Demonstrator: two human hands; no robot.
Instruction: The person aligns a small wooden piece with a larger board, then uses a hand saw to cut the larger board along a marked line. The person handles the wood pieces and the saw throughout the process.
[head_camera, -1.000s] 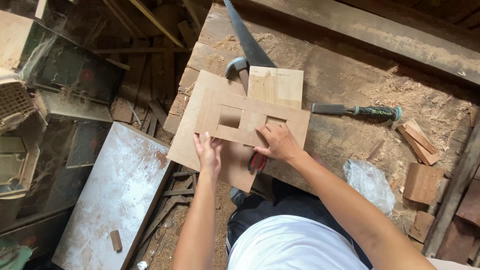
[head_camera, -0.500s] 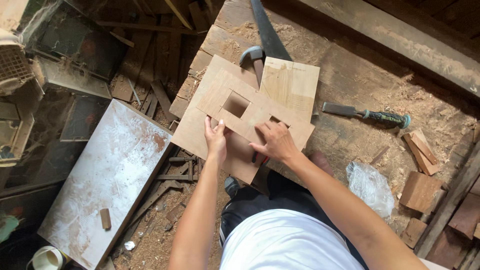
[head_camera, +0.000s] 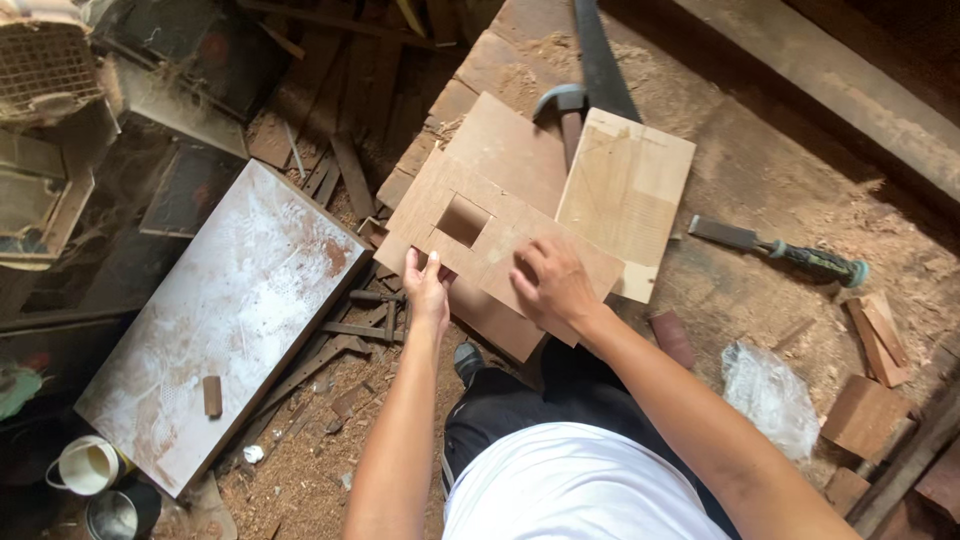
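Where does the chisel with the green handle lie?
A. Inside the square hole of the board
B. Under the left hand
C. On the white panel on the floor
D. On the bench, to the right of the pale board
D: the chisel lies on the bench, right of the pale board, away from both hands.

Hammer (head_camera: 562, 108) handle hidden under pale board (head_camera: 628, 198), right hand (head_camera: 552, 287) covering the notched board (head_camera: 480, 230) second cutout, saw blade (head_camera: 598, 55) cut by top edge

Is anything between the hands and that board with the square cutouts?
Nothing visible. The left hand grips the near edge of the cutout board, and the right hand lies flat on top of it, over one opening.
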